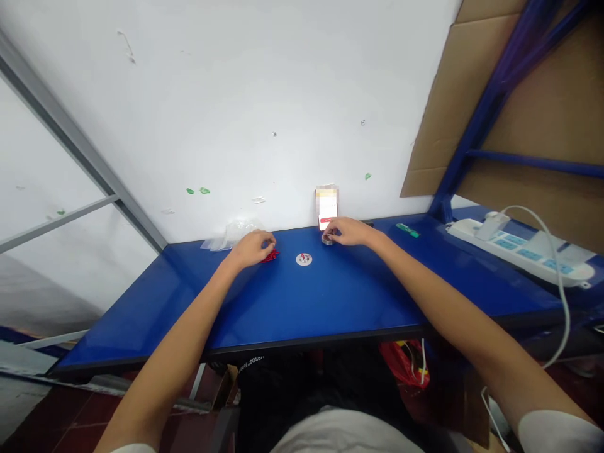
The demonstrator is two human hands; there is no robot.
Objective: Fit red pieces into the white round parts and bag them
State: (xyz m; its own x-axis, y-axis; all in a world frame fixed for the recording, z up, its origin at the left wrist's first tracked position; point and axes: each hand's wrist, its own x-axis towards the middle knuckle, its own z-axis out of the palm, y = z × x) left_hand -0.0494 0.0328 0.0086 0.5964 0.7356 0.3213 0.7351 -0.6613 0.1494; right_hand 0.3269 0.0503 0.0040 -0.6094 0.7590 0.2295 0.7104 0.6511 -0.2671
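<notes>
My left hand (253,248) is at a small pile of red pieces (270,255), its fingers curled together over them; whether a piece is pinched between the fingertips is too small to tell. My right hand (348,231) reaches down to a small round metallic container (327,240), fingertips bent in at its top, and what they hold there is hidden. Between both hands a flat, pale round disc (304,259) lies on the blue table (302,308), with a small red piece and dark spots on it.
A lit phone (327,207) leans against the wall behind the metallic container. Clear plastic bags (236,233) lie at the back left. On the right are a green tool (407,230) and a white power strip (521,251) with a plugged-in cable. A blue metal frame (491,100) rises there.
</notes>
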